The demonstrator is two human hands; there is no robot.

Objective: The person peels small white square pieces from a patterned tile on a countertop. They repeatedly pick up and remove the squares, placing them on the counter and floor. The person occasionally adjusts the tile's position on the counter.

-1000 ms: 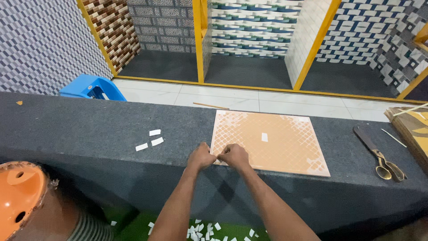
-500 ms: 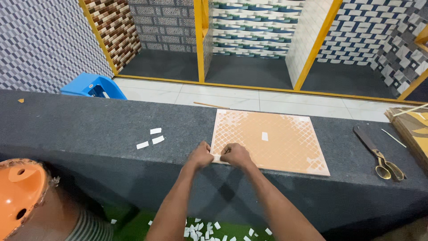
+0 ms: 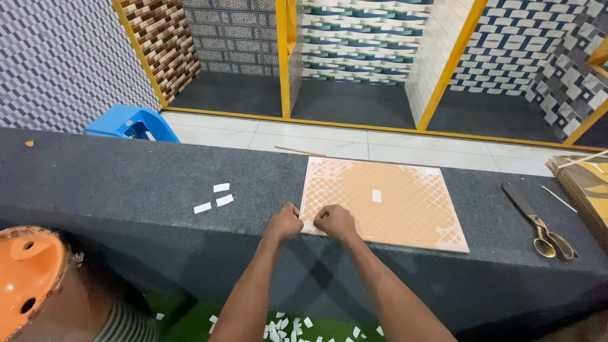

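Observation:
An orange tile point(image 3: 392, 202) with a whitish diamond pattern lies face down on the dark grey counter point(image 3: 114, 183). A small white strip point(image 3: 377, 196) is stuck near its middle. My left hand point(image 3: 283, 223) and my right hand point(image 3: 335, 221) meet at the tile's near left corner, fingers pinched together on a small white piece there. The piece itself is mostly hidden by my fingers. Three loose white strips point(image 3: 215, 197) lie on the counter to the left of my hands.
Scissors point(image 3: 538, 218) rest at the counter's right, beside a stack of tiles point(image 3: 586, 187). An orange stool point(image 3: 25, 278) stands at lower left, a blue stool point(image 3: 133, 123) beyond the counter. Several white scraps point(image 3: 285, 326) litter the green floor below. Tiled display bays fill the background.
Both hands stay at the tile's near left corner, with only slight finger movement. The tile and the loose strips have not moved.

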